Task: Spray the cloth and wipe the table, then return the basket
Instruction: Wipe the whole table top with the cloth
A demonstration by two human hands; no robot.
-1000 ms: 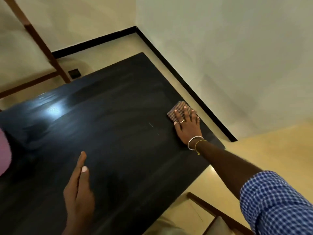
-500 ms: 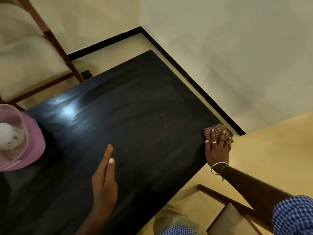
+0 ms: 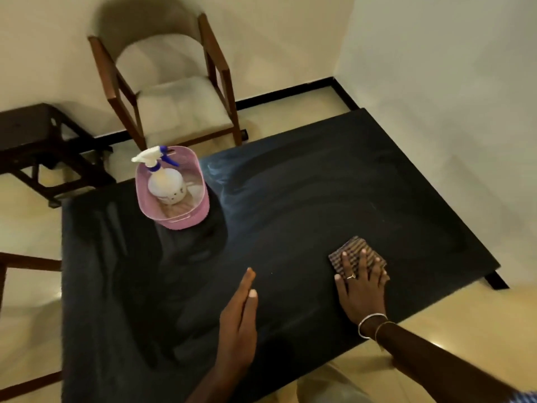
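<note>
My right hand [image 3: 361,289] presses flat on a folded checkered cloth [image 3: 353,251] near the right front of the black table [image 3: 305,199]. Only the cloth's far half shows past my fingers. My left hand [image 3: 238,321] hovers just over the table's front middle, fingers straight and together, holding nothing. A pink basket [image 3: 186,216] stands on the table's far left part. Inside it is a white spray bottle [image 3: 165,181] with a blue trigger. Faint wipe streaks show on the tabletop to the right of the basket.
A wooden chair [image 3: 174,97] with a pale cushion stands beyond the table's far edge. A dark low side table [image 3: 43,146] is at the far left. White walls meet at the back right, with a black skirting along the floor. Another chair's wooden frame [image 3: 17,263] shows at left.
My right hand has slid the cloth from the table's right corner back toward the middle front. The view has swung left, bringing the basket, bottle and far chair fully into sight.
</note>
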